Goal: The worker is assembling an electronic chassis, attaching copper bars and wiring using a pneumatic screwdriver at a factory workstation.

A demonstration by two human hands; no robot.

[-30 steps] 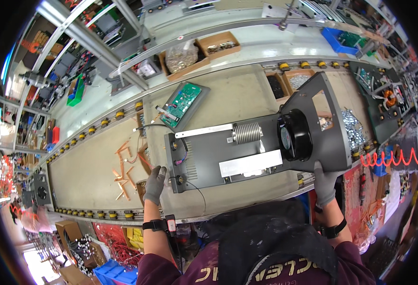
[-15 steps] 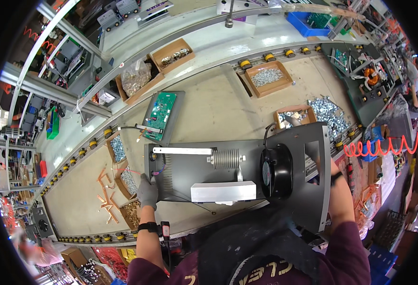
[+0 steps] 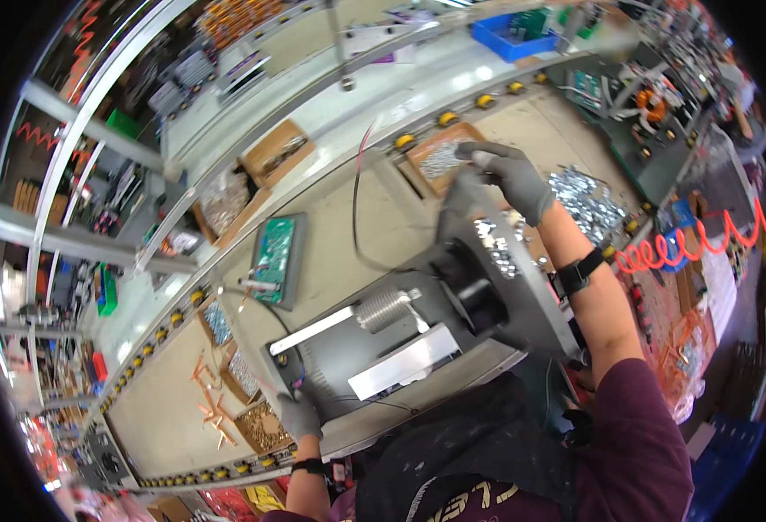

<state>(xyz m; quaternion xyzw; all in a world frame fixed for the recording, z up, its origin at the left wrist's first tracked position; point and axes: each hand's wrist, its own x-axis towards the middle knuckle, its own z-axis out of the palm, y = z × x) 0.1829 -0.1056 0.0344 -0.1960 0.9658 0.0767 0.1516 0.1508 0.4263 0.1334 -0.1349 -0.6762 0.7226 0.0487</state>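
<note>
A dark grey metal chassis lies tilted in front of me, its right end swung away from me. On it are a ribbed metal coil, a white block and a black fan beside the upright end panel. My gloved left hand grips the chassis at its near left corner, the fingertips partly hidden. At the far top corner of the end panel, my gloved right hand has its fingers curled round the edge, which is blurred. A thin dark cable arcs up from near the fan.
Beyond the chassis lies a green circuit board on a grey plate. Cardboard trays of screws and a heap of loose metal fasteners stand around. Copper strips lie left. A second chassis sits at the far right.
The chassis has turned counter-clockwise and shifted left and nearer. My right hand has moved from behind the end panel to its far top corner. The cable now swings outward; the view has tilted.
</note>
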